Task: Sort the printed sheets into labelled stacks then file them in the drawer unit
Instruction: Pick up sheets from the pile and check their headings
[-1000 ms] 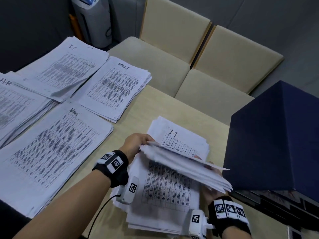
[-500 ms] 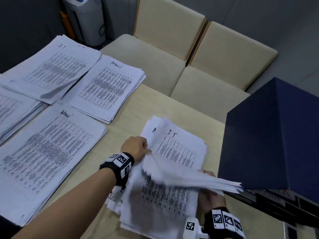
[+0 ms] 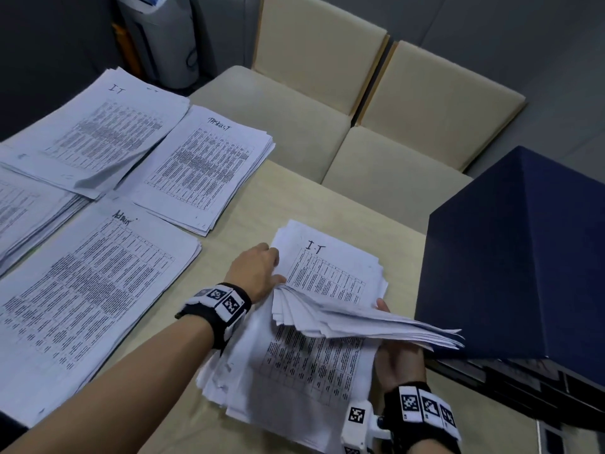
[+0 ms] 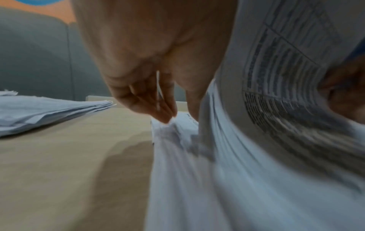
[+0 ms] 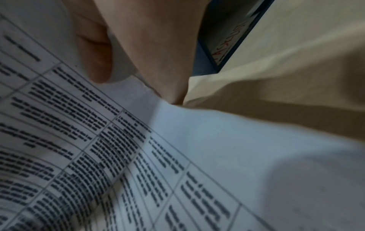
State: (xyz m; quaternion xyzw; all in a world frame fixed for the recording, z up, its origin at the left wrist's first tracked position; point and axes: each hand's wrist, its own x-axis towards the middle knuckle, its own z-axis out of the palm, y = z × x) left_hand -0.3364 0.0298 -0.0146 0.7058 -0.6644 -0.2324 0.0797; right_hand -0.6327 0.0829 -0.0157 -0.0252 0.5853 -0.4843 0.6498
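A lifted bundle of printed sheets (image 3: 334,276), its top page marked "IT", hangs fanned above a loose pile (image 3: 304,381) on the table. My left hand (image 3: 273,271) grips the bundle's left edge, with the thumb against the paper (image 4: 256,125) in the left wrist view. My right hand (image 3: 394,352) holds the bundle's right side from beneath, and its thumb lies on the printed page (image 5: 79,140). The dark blue drawer unit (image 3: 523,257) stands just to the right. Labelled stacks lie to the left: IT (image 3: 108,136), Admin (image 3: 88,290) and a third one (image 3: 206,168).
Another stack (image 3: 19,211) lies partly out of view at the left edge. Two beige chairs (image 3: 294,103) stand behind the tan table (image 3: 294,198). A grey machine (image 3: 157,34) is at the back left. A drawer front (image 5: 223,46) carries red writing.
The bundle has fanned out more, and its right end has swung toward the drawer unit. Both hands keep their hold. The head view has shifted slightly.
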